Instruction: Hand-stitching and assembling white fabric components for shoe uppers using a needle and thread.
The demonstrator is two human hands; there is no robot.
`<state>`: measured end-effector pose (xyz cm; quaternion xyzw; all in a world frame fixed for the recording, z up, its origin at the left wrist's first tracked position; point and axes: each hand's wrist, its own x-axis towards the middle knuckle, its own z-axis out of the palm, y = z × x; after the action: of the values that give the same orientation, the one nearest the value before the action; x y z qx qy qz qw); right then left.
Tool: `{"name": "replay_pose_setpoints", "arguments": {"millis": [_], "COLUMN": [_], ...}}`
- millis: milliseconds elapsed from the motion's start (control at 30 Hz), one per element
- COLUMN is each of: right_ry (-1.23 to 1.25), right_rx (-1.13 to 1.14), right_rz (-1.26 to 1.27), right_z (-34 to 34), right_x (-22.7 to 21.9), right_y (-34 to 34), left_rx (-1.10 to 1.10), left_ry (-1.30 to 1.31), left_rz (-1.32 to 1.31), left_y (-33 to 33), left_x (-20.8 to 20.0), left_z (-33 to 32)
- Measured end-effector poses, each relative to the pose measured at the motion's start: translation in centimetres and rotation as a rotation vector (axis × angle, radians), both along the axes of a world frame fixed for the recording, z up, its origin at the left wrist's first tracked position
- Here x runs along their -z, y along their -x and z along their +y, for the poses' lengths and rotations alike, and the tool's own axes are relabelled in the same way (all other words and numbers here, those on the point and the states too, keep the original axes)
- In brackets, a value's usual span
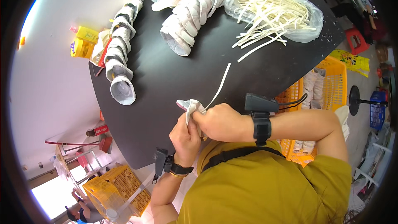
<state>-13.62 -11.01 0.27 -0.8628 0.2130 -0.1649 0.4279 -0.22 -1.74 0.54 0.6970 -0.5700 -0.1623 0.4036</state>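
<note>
Close to my body, at the table's near edge, both hands hold a small white and grey shoe upper [191,106]. My left hand [182,137] is closed round its left side. My right hand [224,123] is closed on its right side, fingertips tucked in and partly hidden. A thin cream strip [222,84] runs from the upper at my right fingers up over the table; whether it is fastened there I cannot tell. Farther off, a clear plastic bag [317,27] holds a heap of similar strips [273,12], several spilling onto the table.
Nested shoe uppers stand in a long row [120,54] at the left and a thicker row [186,25] at the back. Yellow bottles [85,35] are beyond the table's left edge. Orange crates [338,83] with uppers stand at right, more crates [120,186] lower left, near another person [83,212].
</note>
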Motion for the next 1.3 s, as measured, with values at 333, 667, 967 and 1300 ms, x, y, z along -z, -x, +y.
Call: {"name": "replay_pose_setpoints", "arguments": {"millis": [333, 667, 967, 1300], "right_ry": [-0.449, -0.111, -0.153, 0.136], "right_rx": [0.032, -0.246, -0.17, -0.281], "right_rz": [-0.049, 0.256, -0.386, -0.269], "right_z": [1.0, -0.5, -6.8, -3.3], "right_x": [-0.5, -4.9, -1.3, -3.4], "right_y": [0.3, 3.5, 2.4, 2.7], "left_rx": [-0.018, -0.057, 0.327, 0.17], "left_ry": [0.061, 0.03, 0.018, 0.005], "left_rz": [0.056, -0.055, -0.343, -0.284], "left_y": [0.6, -2.1, -1.3, -1.1], "left_x": [-0.1, -0.6, -4.5, -2.2], "left_z": [1.2, 0.9, 1.5, 3.5]}}
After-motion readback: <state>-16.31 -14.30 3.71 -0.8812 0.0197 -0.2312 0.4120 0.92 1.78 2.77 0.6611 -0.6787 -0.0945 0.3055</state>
